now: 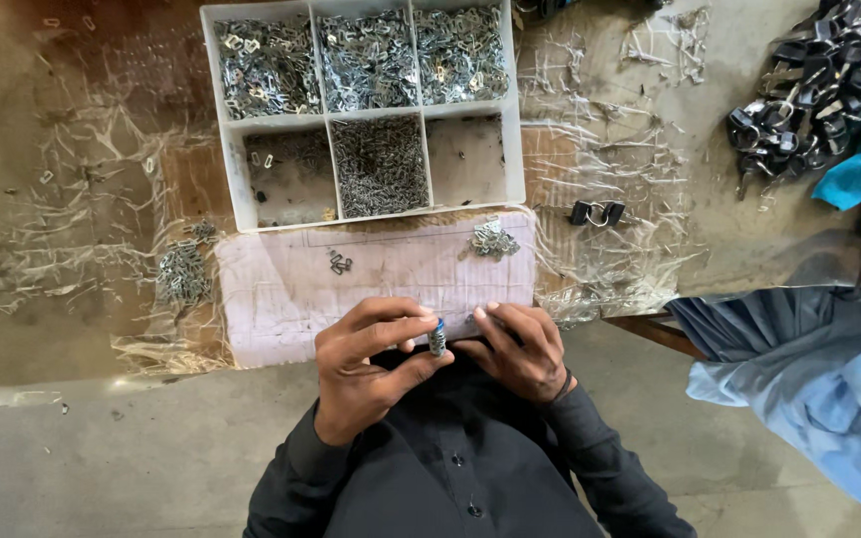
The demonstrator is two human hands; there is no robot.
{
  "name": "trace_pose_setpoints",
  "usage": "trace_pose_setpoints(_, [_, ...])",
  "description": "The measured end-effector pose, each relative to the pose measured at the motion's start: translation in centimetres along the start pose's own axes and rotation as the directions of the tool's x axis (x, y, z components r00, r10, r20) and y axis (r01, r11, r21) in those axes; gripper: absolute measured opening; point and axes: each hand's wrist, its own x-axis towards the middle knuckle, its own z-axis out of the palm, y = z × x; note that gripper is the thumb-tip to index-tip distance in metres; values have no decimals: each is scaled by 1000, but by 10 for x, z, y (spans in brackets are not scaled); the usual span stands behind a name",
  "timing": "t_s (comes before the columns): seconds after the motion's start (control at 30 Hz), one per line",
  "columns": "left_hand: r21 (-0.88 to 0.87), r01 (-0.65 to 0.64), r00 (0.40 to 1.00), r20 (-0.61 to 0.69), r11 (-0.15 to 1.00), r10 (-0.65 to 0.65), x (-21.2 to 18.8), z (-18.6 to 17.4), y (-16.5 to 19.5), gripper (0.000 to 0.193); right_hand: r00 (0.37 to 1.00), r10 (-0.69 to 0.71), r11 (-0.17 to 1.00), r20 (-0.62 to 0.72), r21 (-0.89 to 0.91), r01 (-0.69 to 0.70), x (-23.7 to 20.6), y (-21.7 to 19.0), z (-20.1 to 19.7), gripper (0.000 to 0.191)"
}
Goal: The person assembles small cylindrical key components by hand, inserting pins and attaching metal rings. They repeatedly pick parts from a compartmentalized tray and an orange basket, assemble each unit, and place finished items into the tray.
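Observation:
My left hand [366, 364] pinches a small metal part with a blue end [437, 337] between thumb and fingers, just above my dark shirt. My right hand [517, 349] touches the same part from the right, fingers curled beside it. Both hands hover at the near edge of a pale pink cardboard sheet [281, 289]. On that sheet lie a small cluster of metal clips [491, 239] and a few loose dark pieces [339, 263].
A white compartment tray [233, 159] holds several sorts of small metal parts. A loose heap of clips [182, 272] lies left of the sheet. A black clip [597, 212] and a pile of black straps with buckles [809, 90] lie right. Another person's blue clothing [819, 379] is at right.

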Motion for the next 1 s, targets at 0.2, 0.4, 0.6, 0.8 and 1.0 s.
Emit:
trace_pose_setpoints(0.2, [5, -8, 999, 35, 1000, 8, 0, 3, 2, 40, 997, -47, 947, 54, 319, 27, 2, -3, -18, 29])
trace_pose_setpoints(0.4, [-3, -1, 999, 47, 1000, 1, 4, 9, 4, 41, 765, 586, 377, 267, 745, -550, 15, -29, -40, 13])
trace_pose_setpoints(0.6, [20, 9, 998, 62, 1000, -10, 4, 9, 11, 42, 978, 191, 946, -84, 281, -161, 55, -40, -51, 23])
trace_pose_setpoints(0.8, [9, -3, 998, 63, 1000, 3, 4, 7, 12, 44, 911, 412, 779, -26, 529, -337, 63, -59, -43, 22])
trace_pose_setpoints(1.0, [-25, 22, 997, 73, 999, -20, 0, 5, 12, 43, 957, 269, 883, -107, 424, -201, 63, -54, -37, 18])
